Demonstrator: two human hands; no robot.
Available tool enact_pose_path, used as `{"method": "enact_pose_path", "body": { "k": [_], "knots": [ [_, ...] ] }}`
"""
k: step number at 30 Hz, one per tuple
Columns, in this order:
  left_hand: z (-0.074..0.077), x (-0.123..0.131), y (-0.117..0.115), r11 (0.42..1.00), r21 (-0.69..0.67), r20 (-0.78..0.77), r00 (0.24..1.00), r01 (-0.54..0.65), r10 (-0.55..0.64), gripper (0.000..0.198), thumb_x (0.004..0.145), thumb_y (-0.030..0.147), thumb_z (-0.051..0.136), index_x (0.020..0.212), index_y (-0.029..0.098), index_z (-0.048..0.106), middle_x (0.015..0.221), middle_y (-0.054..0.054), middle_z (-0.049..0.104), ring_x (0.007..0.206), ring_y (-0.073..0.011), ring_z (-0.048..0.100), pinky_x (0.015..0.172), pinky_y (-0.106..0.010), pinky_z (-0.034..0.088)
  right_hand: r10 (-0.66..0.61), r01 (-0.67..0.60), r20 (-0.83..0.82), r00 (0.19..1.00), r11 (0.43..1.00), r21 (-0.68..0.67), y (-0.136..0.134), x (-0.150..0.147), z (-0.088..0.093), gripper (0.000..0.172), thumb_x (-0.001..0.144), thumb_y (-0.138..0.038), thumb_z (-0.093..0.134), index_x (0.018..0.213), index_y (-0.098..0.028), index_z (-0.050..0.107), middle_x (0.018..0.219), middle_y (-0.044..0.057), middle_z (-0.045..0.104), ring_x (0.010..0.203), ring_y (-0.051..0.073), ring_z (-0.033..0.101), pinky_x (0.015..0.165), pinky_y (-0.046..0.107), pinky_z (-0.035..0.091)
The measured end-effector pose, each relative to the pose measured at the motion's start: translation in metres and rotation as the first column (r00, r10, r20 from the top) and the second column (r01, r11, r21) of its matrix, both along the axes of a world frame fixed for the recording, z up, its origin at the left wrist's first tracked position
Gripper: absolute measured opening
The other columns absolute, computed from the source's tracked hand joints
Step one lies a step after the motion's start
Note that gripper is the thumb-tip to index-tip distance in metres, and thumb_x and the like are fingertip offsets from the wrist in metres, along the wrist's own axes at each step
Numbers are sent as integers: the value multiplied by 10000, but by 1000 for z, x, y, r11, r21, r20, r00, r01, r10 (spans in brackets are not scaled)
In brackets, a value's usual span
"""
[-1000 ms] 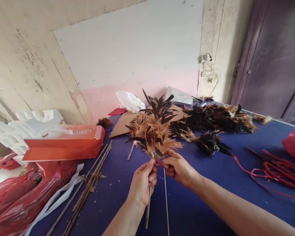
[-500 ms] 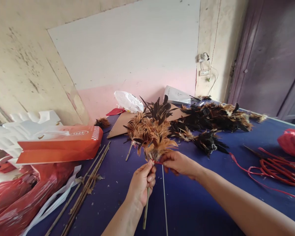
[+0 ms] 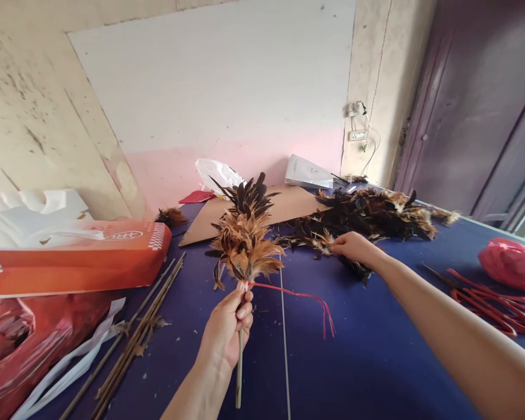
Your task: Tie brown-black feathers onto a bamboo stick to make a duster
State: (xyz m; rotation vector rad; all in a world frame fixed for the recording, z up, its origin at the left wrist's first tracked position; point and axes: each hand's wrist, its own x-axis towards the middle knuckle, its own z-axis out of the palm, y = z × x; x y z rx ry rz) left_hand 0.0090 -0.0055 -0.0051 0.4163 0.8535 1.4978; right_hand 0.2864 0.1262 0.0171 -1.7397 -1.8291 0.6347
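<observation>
My left hand [image 3: 228, 319] is closed around the thin stick [image 3: 238, 373] of a feather duster, just under its feathers. Brown and black feathers [image 3: 245, 245] ring the stick's upper part, and the duster points away from me. From the binding at their base a red string [image 3: 300, 293] trails loose to the right. Over at the feather pile, my right hand [image 3: 354, 248] has its fingers pinched together on the pale ends of a bunch of feathers [image 3: 321, 240]. Its fingertips are partly hidden. Another dark bunch [image 3: 357, 269] lies beneath that hand.
A large feather pile [image 3: 376, 213] lies behind my right hand. Scissors with red-wrapped handles [image 3: 485, 306] and a red bundle [image 3: 511, 265] are at right. Bare sticks [image 3: 135, 344], an orange bag [image 3: 83, 265] and red plastic [image 3: 48, 350] sit left. Cardboard [image 3: 201, 224] lies behind the duster.
My right hand has let go of the red string and moved away to the feathers at back right. The string now hangs loose. My left hand still holds the duster, slightly farther left in view.
</observation>
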Motion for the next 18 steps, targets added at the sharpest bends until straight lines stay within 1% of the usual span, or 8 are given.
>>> {"method": "enact_pose_path", "body": {
  "k": [2,3,5,7,10,14,16,18],
  "knots": [
    [1,-1,0,1000,-3,5,1000,3,-2,187,862,123,462,714,74,566,620,4,476,358,29,300,277,-77,211,-104,101,56,993,993,65,19,4,2,106,635,-212,622,662,-163,712,628,61,635,611,170,566,544,257,391],
    [1,-2,1,1000,-7,7,1000,5,-5,186,863,121,460,723,70,572,620,5,475,356,30,294,277,-77,210,-150,143,83,985,986,83,27,5,2,92,610,-187,636,655,-164,713,695,79,655,712,206,592,607,272,409],
    [0,-3,1,1000,-15,10,1000,5,-5,180,862,122,462,735,66,577,618,5,475,354,32,286,277,-78,205,-233,222,125,965,971,93,40,4,-2,98,579,-154,643,648,-154,712,813,123,671,870,277,592,713,325,421],
    [-2,-3,2,1000,-22,12,1000,-3,3,177,859,123,469,728,66,575,613,3,477,353,31,286,276,-78,199,-303,294,144,942,952,84,50,3,-10,114,570,-167,649,659,-126,708,889,179,662,940,340,574,765,395,418],
    [-5,-2,2,999,-38,10,1000,-21,21,176,856,117,472,718,69,571,609,0,484,353,30,291,277,-78,198,-378,374,120,918,926,51,59,0,-23,153,535,-205,691,645,-99,693,908,225,651,953,384,569,783,457,418],
    [-4,-2,3,999,-48,14,1000,-25,26,174,858,120,471,730,64,575,603,3,481,351,29,292,277,-78,199,-412,412,-20,911,910,40,63,1,-30,141,487,-183,736,598,-128,670,806,175,662,934,351,583,769,420,443],
    [-4,-2,3,999,-45,21,999,-26,27,179,859,121,469,723,63,571,601,5,477,351,29,293,276,-79,195,-397,408,-146,906,911,54,62,5,-28,167,531,-236,735,652,-140,671,744,128,656,856,294,609,702,358,472],
    [-5,-3,4,999,-33,29,999,-25,26,178,856,120,472,718,64,568,604,3,477,352,29,295,275,-80,193,-368,401,-292,883,914,58,59,9,-23,187,630,-283,686,754,-145,664,679,78,638,705,207,618,598,289,486]
  ]
}}
